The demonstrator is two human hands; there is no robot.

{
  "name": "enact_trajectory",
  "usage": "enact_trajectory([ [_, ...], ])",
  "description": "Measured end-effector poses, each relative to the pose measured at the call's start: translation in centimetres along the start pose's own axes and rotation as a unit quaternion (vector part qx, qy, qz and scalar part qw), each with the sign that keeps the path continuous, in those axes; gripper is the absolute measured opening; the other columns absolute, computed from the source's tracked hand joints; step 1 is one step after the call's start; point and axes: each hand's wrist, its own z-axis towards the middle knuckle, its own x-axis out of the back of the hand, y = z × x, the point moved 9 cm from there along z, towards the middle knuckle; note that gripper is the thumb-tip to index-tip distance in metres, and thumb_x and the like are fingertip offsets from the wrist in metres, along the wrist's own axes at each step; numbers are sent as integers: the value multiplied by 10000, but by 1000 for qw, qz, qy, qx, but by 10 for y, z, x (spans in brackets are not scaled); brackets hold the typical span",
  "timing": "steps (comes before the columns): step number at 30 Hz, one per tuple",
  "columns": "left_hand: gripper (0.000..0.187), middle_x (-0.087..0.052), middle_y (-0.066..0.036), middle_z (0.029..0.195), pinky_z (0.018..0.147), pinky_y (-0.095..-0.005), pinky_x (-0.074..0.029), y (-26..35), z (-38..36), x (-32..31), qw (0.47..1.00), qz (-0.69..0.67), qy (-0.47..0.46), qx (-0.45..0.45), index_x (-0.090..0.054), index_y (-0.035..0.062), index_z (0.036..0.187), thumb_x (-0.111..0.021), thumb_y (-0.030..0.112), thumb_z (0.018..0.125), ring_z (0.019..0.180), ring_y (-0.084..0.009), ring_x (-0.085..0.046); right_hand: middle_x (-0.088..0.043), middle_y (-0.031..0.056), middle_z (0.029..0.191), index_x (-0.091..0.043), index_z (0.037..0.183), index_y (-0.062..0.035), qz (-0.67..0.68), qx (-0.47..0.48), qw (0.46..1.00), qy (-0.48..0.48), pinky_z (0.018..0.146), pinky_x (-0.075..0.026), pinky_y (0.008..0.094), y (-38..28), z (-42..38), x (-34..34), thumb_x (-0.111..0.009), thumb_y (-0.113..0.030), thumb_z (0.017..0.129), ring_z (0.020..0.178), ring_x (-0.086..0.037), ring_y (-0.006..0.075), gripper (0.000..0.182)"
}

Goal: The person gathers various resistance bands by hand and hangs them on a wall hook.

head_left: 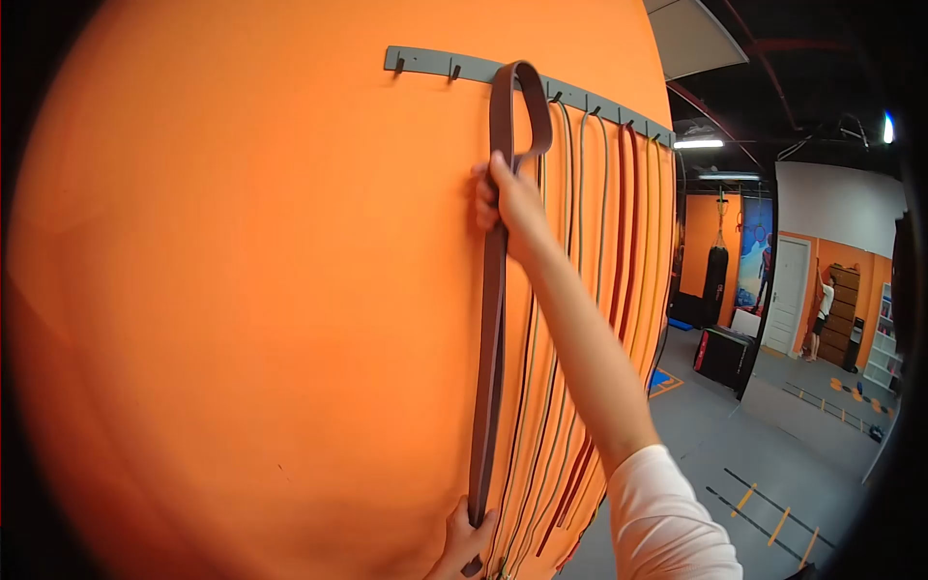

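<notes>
A long dark brown resistance band (492,329) runs down along the orange wall. My right hand (506,198) is closed around its upper part, and above the fist the band bends into a loop in front of the grey hook rack (474,68). Whether that loop sits on a hook cannot be made out. Low in the view, my left hand (466,534) grips the band near its bottom end. Just right of the band, thin cords (570,184), dark red bands (627,193) and yellow bands (652,213) hang from the rack's hooks.
The orange wall (261,271) fills the left and middle. On the right, a grey floor holds an agility ladder (771,514) and a black box (725,356). A punching bag (715,275) hangs farther back. A mirror (802,387) reflects a person with raised arms.
</notes>
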Motion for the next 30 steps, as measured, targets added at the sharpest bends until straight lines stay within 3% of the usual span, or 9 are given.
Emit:
enact_trajectory([
  [6,208,-547,-41,629,531,-283,-425,-8,14,-25,1000,0,-21,21,-541,7,889,-648,156,789,584,-117,-533,-370,-26,604,-520,951,-53,47,123,990,-44,414,-256,220,-136,-20,41,-395,-359,962,446,-290,72,331],
  [9,161,-485,-44,558,501,-262,-387,-5,-5,-47,999,-37,-24,-2,-548,15,798,-643,145,790,536,-97,-479,-319,-37,626,-506,1010,-17,90,147,983,-63,370,-205,164,-181,-110,82,-397,-333,966,449,-247,20,336],
  [12,120,-553,-134,651,567,-333,-433,-34,-19,-77,995,5,-85,43,-556,7,788,-614,112,791,623,-213,-584,-326,-11,641,-408,1072,-23,36,209,973,-93,302,-194,180,-214,-208,133,-343,-342,979,366,-215,31,339],
  [17,268,-544,-199,913,740,-437,-437,-77,-48,-138,954,285,-77,-40,-559,41,830,-672,272,755,904,-382,-532,-320,6,583,-370,965,-70,-117,228,953,160,249,-235,199,-223,-382,271,-307,-349,986,323,-263,74,287],
  [19,355,-562,-207,890,756,-424,-443,-119,-71,-175,938,288,-161,102,-573,38,847,-688,350,723,920,-378,-538,-338,3,622,-409,997,-71,-125,221,919,301,306,-265,184,-216,-454,325,-328,-349,983,382,-282,69,290],
  [24,271,-587,-165,848,720,-447,-496,-249,-152,-329,865,215,-405,202,-567,33,908,-627,252,760,819,-375,-615,-336,-17,648,-439,1007,-129,-108,173,767,609,409,-276,180,-203,-585,442,-329,-411,972,457,-287,60,305],
  [26,156,-605,-82,879,705,-440,-529,-338,-233,-352,733,-47,-271,623,-562,96,962,-532,138,814,807,-319,-647,-328,-25,638,-446,1011,-150,-111,133,659,732,424,-267,188,-198,-649,471,-322,-432,969,464,-276,60,311],
  [28,135,-605,-65,888,707,-433,-538,-351,-227,-412,688,-113,-245,674,-554,108,967,-541,146,838,819,-290,-647,-305,-36,596,-469,993,-177,-41,122,726,675,429,-249,203,-193,-681,528,-304,-463,963,453,-243,59,332],
  [30,150,-609,-60,907,717,-416,-551,-348,-217,-457,637,-208,-177,720,-544,101,965,-572,209,865,844,-254,-642,-291,-38,570,-467,985,-167,-21,121,707,696,426,-231,206,-184,-714,562,-327,-465,957,445,-231,63,330],
])
